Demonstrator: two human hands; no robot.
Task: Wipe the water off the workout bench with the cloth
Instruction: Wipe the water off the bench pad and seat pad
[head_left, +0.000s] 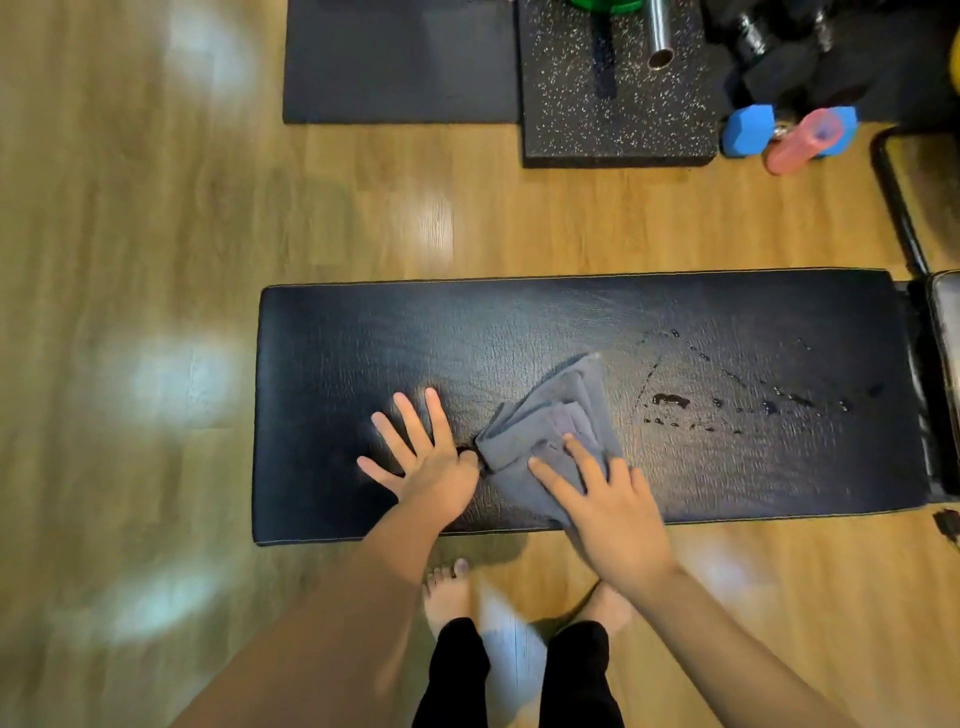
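Right hand (618, 512) lies flat with fingers straight, pressing the folded grey cloth (553, 426) onto the long black padded workout bench (363, 338). Left hand (428, 460) rests open, fingers spread, just beside it. Farther right, water droplets (670, 400) dot the padding.

This looks like a home gym or small workout room. A black padded workout bench (571, 332) runs crosswise under both hands on a wood-look plank floor (130, 260). Beyond the hands lie a plain dark mat (400, 67) and a speckled rubber mat (571, 119) carrying a steel barbell end (660, 31) and a green weight plate (602, 5). Further right of the right hand sit black dumbbells (779, 52), a blue dumbbell (748, 130) and a pink one (802, 143)
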